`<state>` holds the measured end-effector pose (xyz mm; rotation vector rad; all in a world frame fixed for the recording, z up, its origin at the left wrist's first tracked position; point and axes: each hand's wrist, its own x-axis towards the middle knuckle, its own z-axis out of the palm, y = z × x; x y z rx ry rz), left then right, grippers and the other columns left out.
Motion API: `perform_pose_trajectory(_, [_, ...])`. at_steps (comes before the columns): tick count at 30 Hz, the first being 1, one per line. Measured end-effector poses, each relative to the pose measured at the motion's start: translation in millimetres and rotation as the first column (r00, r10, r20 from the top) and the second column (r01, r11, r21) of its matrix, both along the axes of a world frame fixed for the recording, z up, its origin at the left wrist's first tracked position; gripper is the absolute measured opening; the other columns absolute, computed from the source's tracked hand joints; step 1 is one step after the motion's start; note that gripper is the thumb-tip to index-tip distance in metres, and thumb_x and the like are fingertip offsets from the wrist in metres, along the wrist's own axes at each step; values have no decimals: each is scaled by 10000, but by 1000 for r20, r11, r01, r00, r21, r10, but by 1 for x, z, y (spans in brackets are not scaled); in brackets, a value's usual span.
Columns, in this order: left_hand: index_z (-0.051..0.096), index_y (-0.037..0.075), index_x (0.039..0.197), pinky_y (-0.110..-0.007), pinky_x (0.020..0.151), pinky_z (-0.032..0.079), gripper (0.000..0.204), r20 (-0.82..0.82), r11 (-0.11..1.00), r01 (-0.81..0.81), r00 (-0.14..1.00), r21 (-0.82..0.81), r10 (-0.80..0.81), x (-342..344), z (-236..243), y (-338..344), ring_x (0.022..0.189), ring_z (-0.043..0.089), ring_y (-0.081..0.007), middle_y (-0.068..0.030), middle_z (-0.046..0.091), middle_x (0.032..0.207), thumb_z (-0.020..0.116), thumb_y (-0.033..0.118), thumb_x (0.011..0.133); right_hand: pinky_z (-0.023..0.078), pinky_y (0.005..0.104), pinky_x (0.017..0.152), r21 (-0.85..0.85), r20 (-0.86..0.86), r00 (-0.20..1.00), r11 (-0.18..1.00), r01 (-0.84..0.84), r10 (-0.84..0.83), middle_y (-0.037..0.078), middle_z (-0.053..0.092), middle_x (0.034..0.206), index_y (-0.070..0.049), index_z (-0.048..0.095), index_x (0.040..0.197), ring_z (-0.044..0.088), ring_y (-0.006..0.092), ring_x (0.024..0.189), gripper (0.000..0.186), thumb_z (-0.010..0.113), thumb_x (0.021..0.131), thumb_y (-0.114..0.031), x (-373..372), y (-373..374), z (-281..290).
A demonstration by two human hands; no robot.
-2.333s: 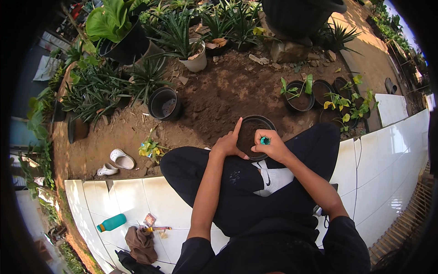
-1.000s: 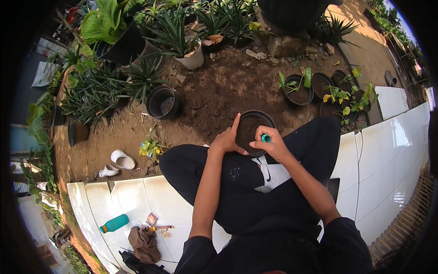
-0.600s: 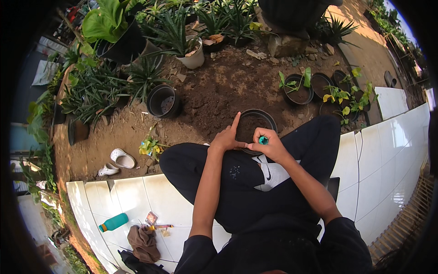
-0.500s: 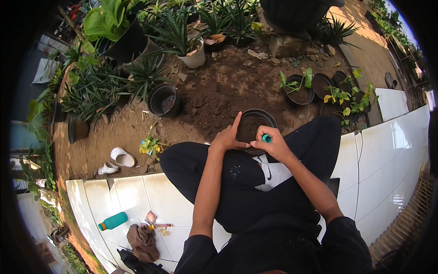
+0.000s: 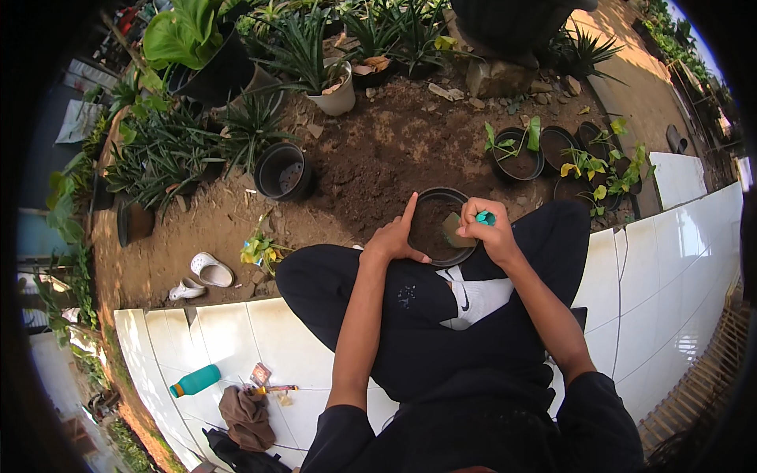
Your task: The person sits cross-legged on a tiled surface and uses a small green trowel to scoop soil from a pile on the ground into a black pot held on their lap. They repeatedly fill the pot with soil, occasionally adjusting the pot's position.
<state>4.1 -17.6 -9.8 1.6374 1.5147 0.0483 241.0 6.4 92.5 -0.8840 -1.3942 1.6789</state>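
Note:
A black plant pot [image 5: 424, 200] with dark soil [image 5: 430, 225] inside stands on the ground in front of my crossed legs. My left hand [image 5: 394, 239] rests at the pot's left rim, index finger stretched forward along it and thumb spread along the near side. In my right hand [image 5: 487, 234] is a hand trowel [image 5: 455, 230] with a teal handle, my fingers wrapped round it. Its flat, soil-dulled blade reaches into the right side of the pot; whether its tip is sunk in the soil I cannot tell.
Loose soil [image 5: 355, 189] lies beyond the pot. An empty black pot [image 5: 284, 173] stands to the left, and potted seedlings [image 5: 518, 150] to the right. White clogs [image 5: 211, 270] sit by the tiled ledge [image 5: 221, 331], which holds a teal bottle [image 5: 195, 381] and a brown cloth [image 5: 247, 418].
My right hand has moved right and a little forward with the trowel, away from my left thumb, and the blade now shows. My left hand has stayed in place.

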Motion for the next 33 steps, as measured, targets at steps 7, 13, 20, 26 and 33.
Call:
perform_pose_trajectory(7, [-122,275,1641,-531,1076,468,1646,-36,1000,-9,999,-17,8,3,2,4,1329,552,-426,-269,572,1422,1023,425,469,380,308,563,-8,25,987,987,-159,159,25,522,659,-32,444,669,478,93,607,201,632,724,14,-5,-2,-19])
perform_pose_trajectory(13, [-125,248,1641,-537,1101,447,1683,12,1000,3,1000,-14,-3,0,0,1,1355,529,-426,-268,554,1449,1034,399,430,365,353,552,451,161,971,862,-233,178,75,468,590,-14,461,660,462,176,548,197,656,680,7,-20,-10,-3])
perform_pose_trajectory(20, [-130,239,1641,-542,1104,437,1694,-57,997,5,998,-73,-9,4,19,4,1352,528,-435,-277,555,1443,1037,354,418,412,383,587,346,277,884,819,-458,377,103,520,609,-8,489,659,500,244,546,173,661,680,3,-23,-14,-18])
perform_pose_trajectory(26, [-104,230,1649,-556,1062,456,1655,-91,999,13,996,39,-9,4,6,3,1306,568,-437,-271,592,1401,1028,323,445,431,410,669,456,283,862,732,-506,420,105,539,619,-13,503,644,506,300,575,161,662,672,-2,-28,-22,2])
perform_pose_trajectory(33, [-103,237,1649,-563,1023,475,1634,-72,1000,15,997,26,-13,3,7,2,1284,587,-432,-271,622,1359,1020,304,465,441,409,689,437,367,812,686,-582,454,100,525,605,-9,518,651,520,292,587,142,657,654,18,-27,-21,-24])
